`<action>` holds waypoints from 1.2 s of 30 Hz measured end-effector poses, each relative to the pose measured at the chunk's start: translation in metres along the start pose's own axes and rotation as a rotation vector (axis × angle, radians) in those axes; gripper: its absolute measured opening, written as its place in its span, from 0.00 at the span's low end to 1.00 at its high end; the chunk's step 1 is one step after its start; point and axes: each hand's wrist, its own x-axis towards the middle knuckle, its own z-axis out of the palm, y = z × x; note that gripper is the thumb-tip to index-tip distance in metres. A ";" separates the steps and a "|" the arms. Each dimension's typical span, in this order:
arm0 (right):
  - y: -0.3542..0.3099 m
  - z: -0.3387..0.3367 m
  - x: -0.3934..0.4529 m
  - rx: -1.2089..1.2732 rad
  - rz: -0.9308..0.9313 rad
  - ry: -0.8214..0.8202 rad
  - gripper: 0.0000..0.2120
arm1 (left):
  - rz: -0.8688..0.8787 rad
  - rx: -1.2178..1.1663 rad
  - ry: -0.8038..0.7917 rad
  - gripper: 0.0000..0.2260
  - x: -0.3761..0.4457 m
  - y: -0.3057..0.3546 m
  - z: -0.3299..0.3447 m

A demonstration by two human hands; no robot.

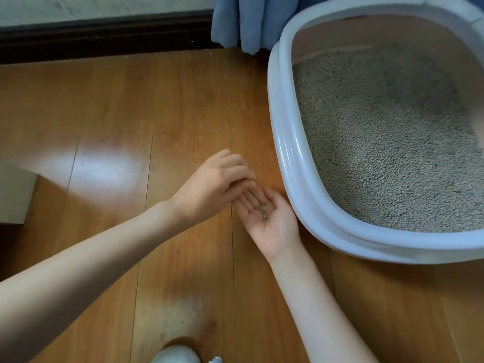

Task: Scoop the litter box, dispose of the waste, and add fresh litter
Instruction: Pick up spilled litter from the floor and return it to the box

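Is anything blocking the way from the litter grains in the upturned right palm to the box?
Nothing visible: the right hand holds grey litter grains beside the white plastic litter box, whose open top is unobstructed.

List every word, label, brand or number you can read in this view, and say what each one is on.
None can be read.
litter box: its white rim and inner wall show no print; a small dark mark on the far inner wall is too blurred to tell.
curtain: plain blue, no text.
wooden floor: no sign or label.
right hand: holds only litter grains.
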 end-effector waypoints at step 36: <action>0.001 -0.010 -0.002 -0.043 0.039 -0.083 0.20 | 0.036 0.420 -0.083 0.14 0.035 -0.049 0.033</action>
